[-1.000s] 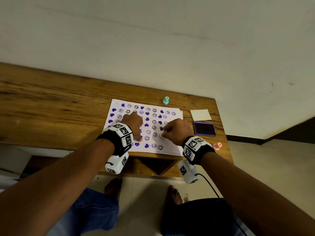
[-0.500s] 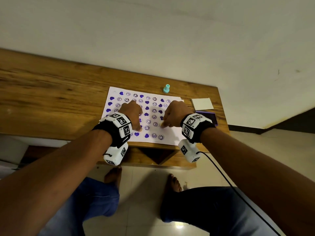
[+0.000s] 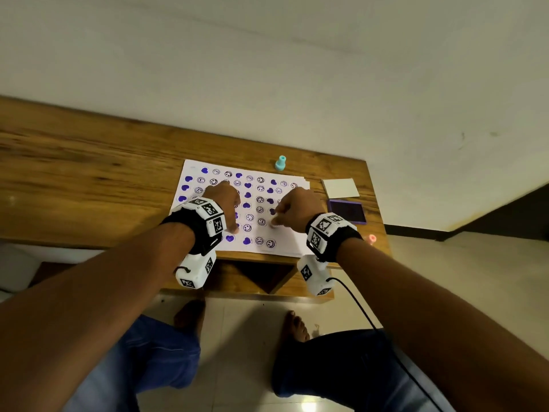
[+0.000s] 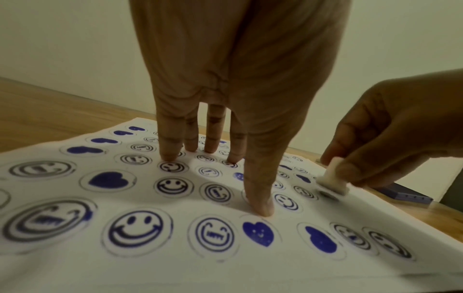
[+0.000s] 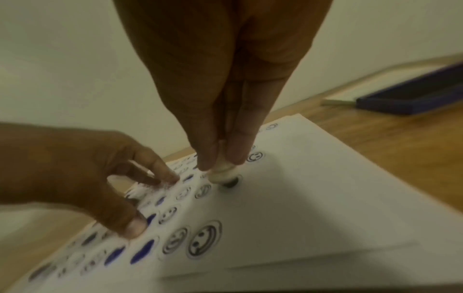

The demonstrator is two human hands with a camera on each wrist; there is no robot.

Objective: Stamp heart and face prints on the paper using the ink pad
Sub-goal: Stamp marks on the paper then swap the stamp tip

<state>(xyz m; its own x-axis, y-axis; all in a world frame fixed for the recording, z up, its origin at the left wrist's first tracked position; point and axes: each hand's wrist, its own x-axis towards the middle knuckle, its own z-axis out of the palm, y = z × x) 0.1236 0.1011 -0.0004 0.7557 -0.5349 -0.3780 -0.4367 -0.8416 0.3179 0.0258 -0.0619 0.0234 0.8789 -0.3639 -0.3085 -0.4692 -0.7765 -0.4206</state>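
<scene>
A white paper (image 3: 289,240) with several purple heart and face prints lies on the wooden table (image 3: 89,179). My left hand (image 3: 225,200) presses it flat with straight, spread fingers (image 4: 258,198). To its right, my right hand (image 3: 274,221) pinches a small white stamp (image 4: 332,179) between thumb and fingers. The stamp (image 5: 223,172) stands tilted, its base at the paper with a dark mark right under it. The purple ink pad (image 3: 347,211) lies open on the table, right of the paper.
A teal stamp (image 3: 280,162) stands beyond the paper's far edge. A pink stamp (image 3: 371,239) sits near the table's right front corner. A white card or lid (image 3: 341,188) lies behind the ink pad. The wall runs close behind the table.
The head view has shifted. Both hands stay at much the same spots on the paper, the right one still holding the stamp down at it.
</scene>
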